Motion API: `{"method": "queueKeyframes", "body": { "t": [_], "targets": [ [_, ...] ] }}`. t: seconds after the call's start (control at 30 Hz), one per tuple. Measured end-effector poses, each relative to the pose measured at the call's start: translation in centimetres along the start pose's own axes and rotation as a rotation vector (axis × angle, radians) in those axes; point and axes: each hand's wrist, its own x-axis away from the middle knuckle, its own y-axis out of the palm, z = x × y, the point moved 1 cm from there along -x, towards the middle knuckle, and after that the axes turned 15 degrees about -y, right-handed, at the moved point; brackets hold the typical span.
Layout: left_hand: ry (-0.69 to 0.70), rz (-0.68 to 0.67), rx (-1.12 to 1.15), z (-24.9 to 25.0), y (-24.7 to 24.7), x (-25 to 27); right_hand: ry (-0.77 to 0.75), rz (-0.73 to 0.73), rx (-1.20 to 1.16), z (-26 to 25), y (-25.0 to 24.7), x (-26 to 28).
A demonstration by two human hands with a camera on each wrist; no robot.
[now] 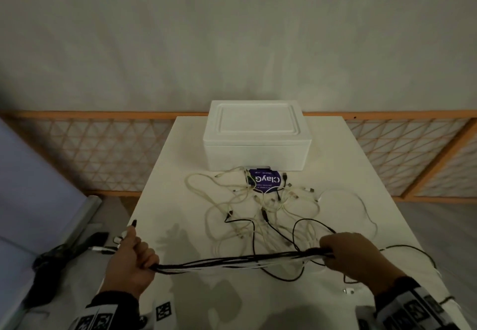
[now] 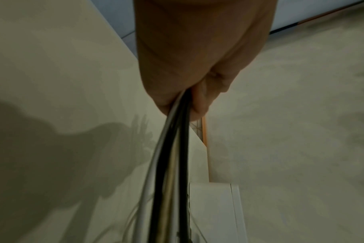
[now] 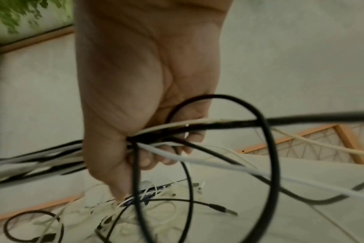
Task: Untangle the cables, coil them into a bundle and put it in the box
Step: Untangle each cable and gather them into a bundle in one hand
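A run of black and white cables (image 1: 232, 261) is held stretched above the white worktop (image 1: 180, 174) between two hands. The left hand (image 1: 131, 260) is closed round one end of the run, with connector ends sticking out past it to the left; in the left wrist view the fingers (image 2: 199, 98) are seen curled round the strands, though only their tips show below the palm. The right hand (image 1: 353, 254) grips the other end, and in the right wrist view its fingers (image 3: 172, 154) are wrapped round several black and white strands, with loose black loops hanging across the lens and hiding part of the grip. How many cables are in the held run cannot be counted.

A loose tangle of cables (image 1: 260, 203), mostly white with some black, lies on the worktop beyond the hands, just in front of the white box (image 1: 255, 136), whose lid is on. A dark purple label (image 1: 265, 180) lies partly under the tangle at the foot of the box; its printing is upside down and only partly legible. A small white item (image 1: 348, 291) near the right wrist is too small to identify. Dark objects at the left edge (image 1: 64, 249) are blurred and cannot be made out.
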Motion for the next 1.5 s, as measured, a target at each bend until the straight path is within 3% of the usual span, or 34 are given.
{"method": "queueKeyframes", "body": {
  "t": [0.07, 0.23, 0.4, 0.5, 0.57, 0.77, 0.83, 0.9, 1.0, 1.13, 1.2, 1.4, 1.5],
  "targets": [
    [-0.01, 0.013, 0.0, 0.9, -0.3, -0.1, -0.041, 0.023, -0.1, -0.2, -0.7, -1.0],
    [-0.033, 0.02, 0.006, 2.4, -1.1, -0.3, -0.086, 0.103, -0.637, 0.7, -4.1, -2.6],
    [-0.06, 0.021, -0.025, 3.4, -1.3, -0.2, -0.049, 0.052, -0.954, 1.6, -5.2, -2.6],
    [-0.065, -0.008, -0.041, 4.2, -1.1, -0.3, -0.015, 0.027, -0.88, 1.4, -4.6, -2.6],
    [-0.078, -0.03, -0.045, 4.6, -1.1, -0.4, 0.03, 0.019, -0.676, 1.4, -4.1, -2.6],
    [-0.07, -0.046, -0.1, 5.5, -2.0, -1.0, 0.256, 0.324, -0.243, 3.0, -3.8, -1.9],
    [-0.072, -0.029, -0.125, 5.6, -2.4, -1.1, 0.272, 0.61, -0.271, 4.1, -3.9, -1.3],
    [-0.057, -0.034, -0.167, 5.4, -2.0, -1.1, 0.278, 0.839, -0.453, 3.9, -4.7, -1.0],
    [-0.026, -0.091, -0.283, 4.5, 0.1, -0.6, 0.178, 0.913, -0.911, 1.7, -6.5, -2.4],
    [0.025, -0.183, -0.409, 4.0, 3.6, -0.3, 0.068, 0.899, -1.097, -1.1, -7.6, -5.7],
    [0.047, -0.187, -0.415, 4.6, 4.0, -0.4, 0.072, 0.985, -1.066, -1.2, -8.1, -5.9],
    [0.037, -0.075, -0.304, 6.1, 0.8, -2.1, 0.235, 1.362, -0.619, 2.8, -10.6, -0.5],
    [0.037, -0.003, -0.271, 5.9, -1.1, -3.7, 0.29, 1.355, -0.433, 4.4, -10.7, 1.5]
  ]
}}
